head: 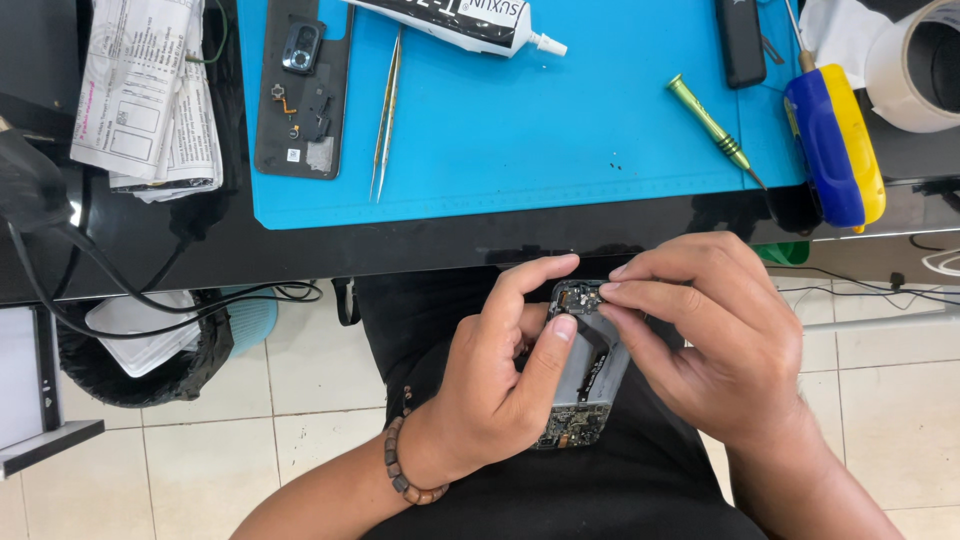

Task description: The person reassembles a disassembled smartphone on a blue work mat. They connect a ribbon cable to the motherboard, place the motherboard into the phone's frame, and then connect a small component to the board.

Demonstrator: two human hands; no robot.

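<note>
An opened smartphone (588, 372) with its circuit boards and grey battery exposed lies over my lap, below the table edge. My left hand (500, 370) wraps around its left side, thumb pressed on the battery area, forefinger curled over the top. My right hand (715, 335) comes in from the right, fingertips pinching at a small part near the phone's top board. A beaded bracelet (405, 470) circles my left wrist.
On the blue work mat (560, 130) lie a phone back cover (303, 90), metal tweezers (386, 110), a glue tube (460, 20), a green screwdriver (712, 125) and a blue and yellow tool (835, 145). Papers (150, 90) sit left, a tape roll (920, 65) right, a bin (150, 345) below.
</note>
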